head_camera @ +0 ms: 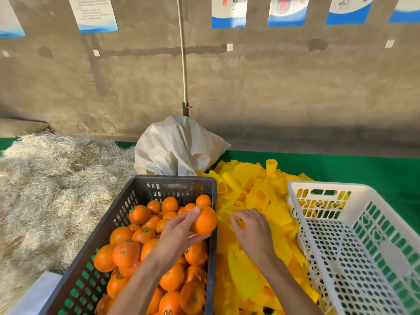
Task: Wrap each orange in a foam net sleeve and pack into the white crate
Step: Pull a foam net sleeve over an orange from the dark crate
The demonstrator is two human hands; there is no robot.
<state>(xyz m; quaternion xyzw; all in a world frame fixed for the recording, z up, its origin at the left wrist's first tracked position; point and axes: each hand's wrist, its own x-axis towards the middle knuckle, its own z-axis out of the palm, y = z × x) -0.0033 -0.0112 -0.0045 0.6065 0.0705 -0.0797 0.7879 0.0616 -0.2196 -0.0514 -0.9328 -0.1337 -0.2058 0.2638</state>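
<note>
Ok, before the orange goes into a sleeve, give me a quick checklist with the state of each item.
1. Orange held by the left hand: ok, lifted at the dark crate rim.
2. Right hand on a sleeve: ok, fingers pinch one in the yellow pile.
3. Sleeve opened: cannot tell.
4. White crate within reach: ok, beside the pile.
5. Room in the white crate: ok, nothing visible inside.

Green table (341, 171) bears straw (56, 189), sack (177, 151), dark crate (159, 183), yellow sleeves (250, 185) (loosely heaped), white crate (318, 186)
</note>
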